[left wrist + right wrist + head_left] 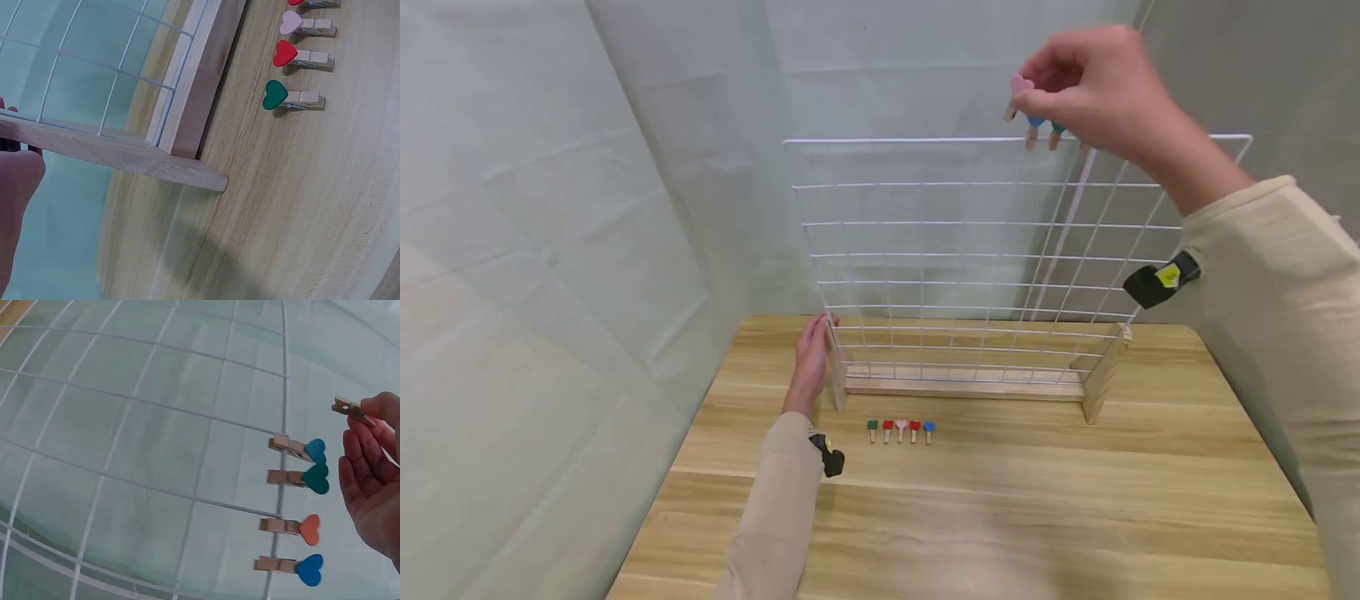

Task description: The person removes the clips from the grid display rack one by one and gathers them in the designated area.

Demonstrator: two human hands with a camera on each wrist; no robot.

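Pink clip is being pinched by the right hand above the grid's top wire; left hand, fingers flat, is bracing the frame. Squeezing it fully open should seat it beside the clipped row.

A small wooden clothespin with a pink heart (held just above the grid's top wire) tilts sideways.

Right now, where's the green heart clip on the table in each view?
Head: green heart clip lies leftmost in the row of five on the table, in front of the grid stand.
Left wrist: upper right, nearest of the clips to the stand's wooden foot.
Right wrist: not in it; only clips on the wire show.
Shared landmark: the white wire grid.
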